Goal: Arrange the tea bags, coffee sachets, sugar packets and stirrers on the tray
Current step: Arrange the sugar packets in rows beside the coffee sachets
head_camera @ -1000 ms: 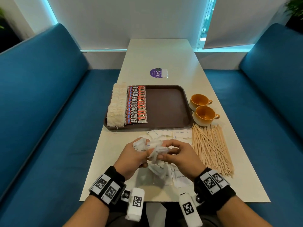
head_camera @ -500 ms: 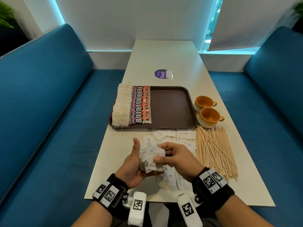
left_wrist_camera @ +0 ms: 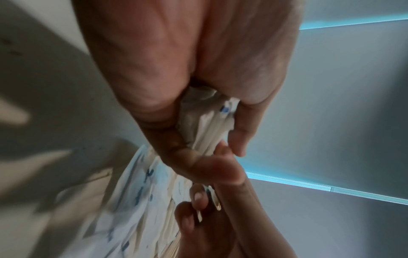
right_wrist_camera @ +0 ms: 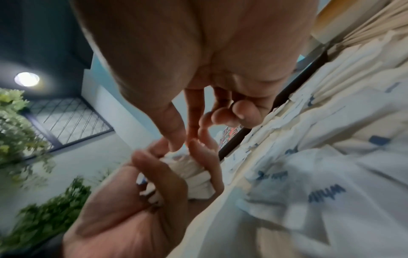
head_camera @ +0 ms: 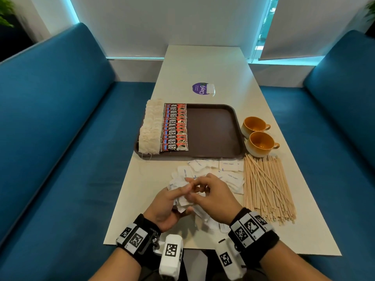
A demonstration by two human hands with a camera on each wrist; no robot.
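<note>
Two grips busy: left hand (head_camera: 165, 207) clenches sugar packets (head_camera: 183, 201); right hand (head_camera: 211, 197) empty, fingers loose. Square the edges before moving to tray (head_camera: 213, 130).

Cool cyan daylight is entering beside the white roller blind (head_camera: 316, 25); head view is bowing at edges; both wrist views are blurring heavily.

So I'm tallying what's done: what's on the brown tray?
On the brown plastic tray, a column of pale tea bags and a column of red coffee sachets fill its left side. Anything beneath them is covered.
</note>
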